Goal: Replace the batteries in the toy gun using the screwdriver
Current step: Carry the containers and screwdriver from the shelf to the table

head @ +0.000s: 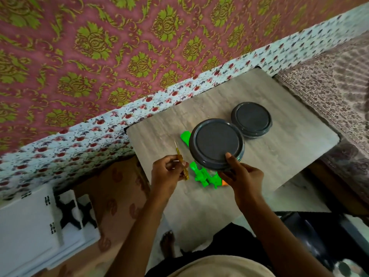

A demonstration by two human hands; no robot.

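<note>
Head view: holding the screwdriver (182, 163) ready in curled fingers of the left hand (166, 173), clasping the near jar (216, 143) by its lid in the right hand (243, 176), probably clearing the toy gun (203, 175) lying just beneath on the table (289, 150).

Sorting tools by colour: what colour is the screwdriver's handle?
Yellow; the screwdriver shows best in the head view.

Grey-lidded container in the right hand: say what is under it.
The green toy gun lies beneath the container; parts show on two sides, its middle is hidden. Whether they touch cannot be told.
</note>
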